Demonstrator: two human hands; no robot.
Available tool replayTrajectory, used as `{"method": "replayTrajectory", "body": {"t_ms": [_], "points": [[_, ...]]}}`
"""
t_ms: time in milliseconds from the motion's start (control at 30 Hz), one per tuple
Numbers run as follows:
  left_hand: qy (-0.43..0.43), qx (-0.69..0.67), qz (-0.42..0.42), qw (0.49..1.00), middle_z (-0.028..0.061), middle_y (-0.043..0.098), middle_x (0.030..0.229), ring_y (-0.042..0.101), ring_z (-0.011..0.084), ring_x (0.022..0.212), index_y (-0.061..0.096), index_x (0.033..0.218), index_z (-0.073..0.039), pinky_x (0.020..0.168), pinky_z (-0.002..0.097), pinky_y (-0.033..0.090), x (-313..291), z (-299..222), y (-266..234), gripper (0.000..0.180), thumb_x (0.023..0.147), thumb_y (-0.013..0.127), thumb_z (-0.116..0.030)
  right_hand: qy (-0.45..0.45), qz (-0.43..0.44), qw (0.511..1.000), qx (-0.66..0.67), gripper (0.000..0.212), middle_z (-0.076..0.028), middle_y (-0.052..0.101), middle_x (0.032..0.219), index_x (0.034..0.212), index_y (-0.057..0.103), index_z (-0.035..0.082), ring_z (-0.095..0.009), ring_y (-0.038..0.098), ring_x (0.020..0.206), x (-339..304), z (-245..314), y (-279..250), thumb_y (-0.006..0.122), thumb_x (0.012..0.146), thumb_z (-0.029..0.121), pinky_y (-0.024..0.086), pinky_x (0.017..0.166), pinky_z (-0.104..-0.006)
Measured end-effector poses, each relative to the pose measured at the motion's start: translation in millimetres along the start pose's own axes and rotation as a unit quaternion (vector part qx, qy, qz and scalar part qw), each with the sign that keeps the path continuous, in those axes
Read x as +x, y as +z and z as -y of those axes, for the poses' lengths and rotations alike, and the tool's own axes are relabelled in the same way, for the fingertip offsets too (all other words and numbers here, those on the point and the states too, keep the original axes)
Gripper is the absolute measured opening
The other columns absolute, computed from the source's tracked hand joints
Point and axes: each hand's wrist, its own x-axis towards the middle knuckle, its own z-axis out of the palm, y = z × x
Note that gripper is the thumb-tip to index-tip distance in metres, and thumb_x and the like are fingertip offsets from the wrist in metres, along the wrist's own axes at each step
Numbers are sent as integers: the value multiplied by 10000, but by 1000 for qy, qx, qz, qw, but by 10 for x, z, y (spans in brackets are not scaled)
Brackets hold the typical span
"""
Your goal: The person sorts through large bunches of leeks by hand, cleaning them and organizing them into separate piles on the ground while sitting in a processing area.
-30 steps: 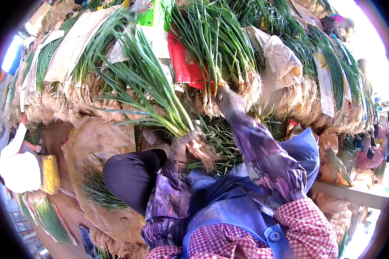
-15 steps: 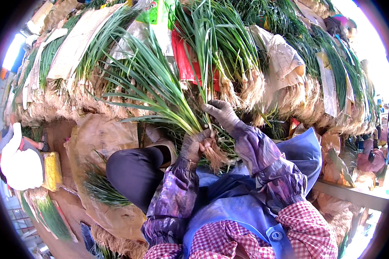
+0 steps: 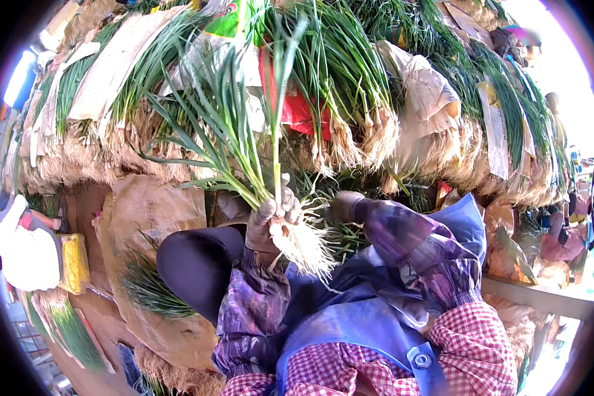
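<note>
A bunch of green onions (image 3: 241, 148) stands tilted up and leftward, with my left hand (image 3: 263, 228) closed around its pale stems. Their white, stringy roots (image 3: 302, 247) hang out to the right of that fist. My right hand (image 3: 345, 206), dark-gloved and blurred, is apart from the bunch, to the right of the roots. How its fingers are set cannot be made out. Just below it, loose green leaves (image 3: 345, 239) lie by my lap, on which a blue apron (image 3: 336, 323) is spread.
Rows of green onions (image 3: 353, 72) with roots toward me fill the far side. Brown sacking (image 3: 155, 211) with cut greens (image 3: 153, 284) lies at left. Further left, a person in white (image 3: 30, 247) is beside a yellow block-shaped thing (image 3: 74, 264). A grey bar (image 3: 541, 296) runs at right.
My left hand has moved left with the bunch, and the roots now show more fully. My right hand has let go of the stalk it was pinching and dropped lower.
</note>
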Motion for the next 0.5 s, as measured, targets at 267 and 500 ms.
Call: {"method": "replayTrajectory", "body": {"t_ms": [267,500], "points": [[1,191,-212,958,80,621,873,572,130,641,550,974,-72,482,245,479,100,151,-763,252,767,686,-27,135,-280,943,118,391,-130,647,740,882,654,155,-289,642,708,495,172,-892,636,754,524,488,650,-413],[7,218,-316,923,44,558,646,510,124,443,571,895,-29,428,221,423,229,248,-676,179,760,688,-19,58,-378,918,104,219,-81,631,694,851,619,137,-269,635,622,-229,423,-675,541,845,341,499,591,-398]]}}
